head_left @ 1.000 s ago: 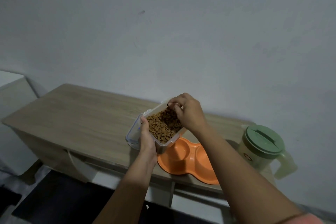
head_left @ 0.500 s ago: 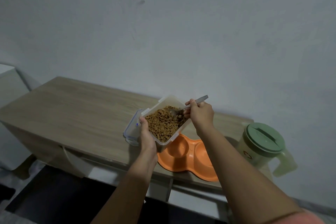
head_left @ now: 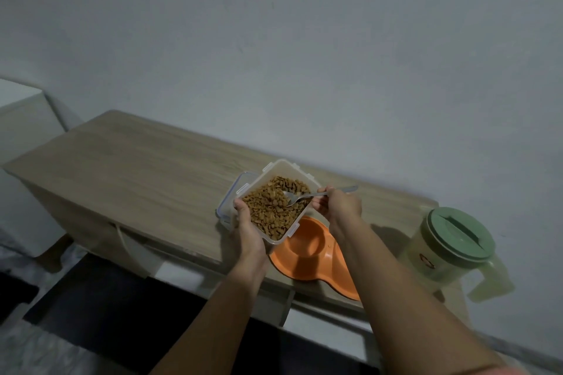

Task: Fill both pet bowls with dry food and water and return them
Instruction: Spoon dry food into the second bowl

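1. Kibble is being scooped: the spoon (head_left: 307, 196) is being pinched by the right hand (head_left: 338, 207).
2. The food container (head_left: 275, 202) is being clasped by the left hand (head_left: 248, 233).
3. The orange double bowl (head_left: 313, 253), lying empty at the container's 5 o'clock, is probably being targeted next.

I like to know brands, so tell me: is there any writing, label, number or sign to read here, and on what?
No text can be read anywhere.
Jug: a small round red-and-dark sticker on its side, too small and blurred to read.
Food box, spoon, orange bowl, table: no writing visible.
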Demonstrator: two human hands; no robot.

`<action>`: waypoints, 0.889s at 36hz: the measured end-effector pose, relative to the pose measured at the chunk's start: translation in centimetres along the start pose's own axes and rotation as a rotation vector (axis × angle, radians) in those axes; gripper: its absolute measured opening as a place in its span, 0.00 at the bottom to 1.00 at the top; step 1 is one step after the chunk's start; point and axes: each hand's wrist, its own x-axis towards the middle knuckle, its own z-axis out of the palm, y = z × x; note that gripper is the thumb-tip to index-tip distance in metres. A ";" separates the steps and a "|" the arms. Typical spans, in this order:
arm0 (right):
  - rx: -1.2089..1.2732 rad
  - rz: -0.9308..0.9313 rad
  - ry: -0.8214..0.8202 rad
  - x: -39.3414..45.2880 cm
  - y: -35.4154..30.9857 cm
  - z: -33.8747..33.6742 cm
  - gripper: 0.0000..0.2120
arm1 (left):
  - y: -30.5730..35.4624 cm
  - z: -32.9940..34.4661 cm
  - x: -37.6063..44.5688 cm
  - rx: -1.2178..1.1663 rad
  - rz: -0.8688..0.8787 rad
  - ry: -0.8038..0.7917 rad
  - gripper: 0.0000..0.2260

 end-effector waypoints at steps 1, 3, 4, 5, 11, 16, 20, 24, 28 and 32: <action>0.016 0.006 -0.001 0.0 0.0 0.0 0.11 | -0.1 0.0 0.1 -0.009 0.005 0.009 0.28; 0.046 0.017 -0.009 -0.1 0.0 0.1 0.10 | -0.1 0.0 0.1 -0.023 0.017 0.005 0.29; 0.060 0.020 -0.013 -0.2 0.0 0.1 0.09 | 0.0 0.0 -0.1 -0.028 0.027 0.009 0.29; 0.077 0.022 -0.015 -0.2 0.0 0.1 0.09 | 0.0 0.0 -0.3 -0.028 0.037 0.014 0.27; 0.129 0.024 -0.006 -0.2 -0.3 -0.1 0.09 | -0.3 -0.3 -0.2 -0.040 0.061 0.066 0.26; 0.159 0.011 0.005 -0.1 -0.7 -0.6 0.14 | -0.6 -0.3 0.2 -0.055 0.080 0.079 0.26; 0.176 -0.016 0.015 0.0 -1.1 -1.4 0.15 | -1.0 -0.4 0.9 -0.046 0.088 0.090 0.29; 0.166 -0.033 0.055 0.3 -1.2 -2.9 0.14 | -0.9 -0.4 1.1 -0.087 0.077 0.096 0.29; 0.156 -0.055 0.116 0.7 -0.9 -4.1 0.14 | -1.0 -0.5 1.2 -0.094 0.068 0.136 0.31; 0.120 -0.078 0.174 0.8 -0.2 -5.0 0.11 | -0.9 -0.5 1.1 -0.106 0.085 0.158 0.30</action>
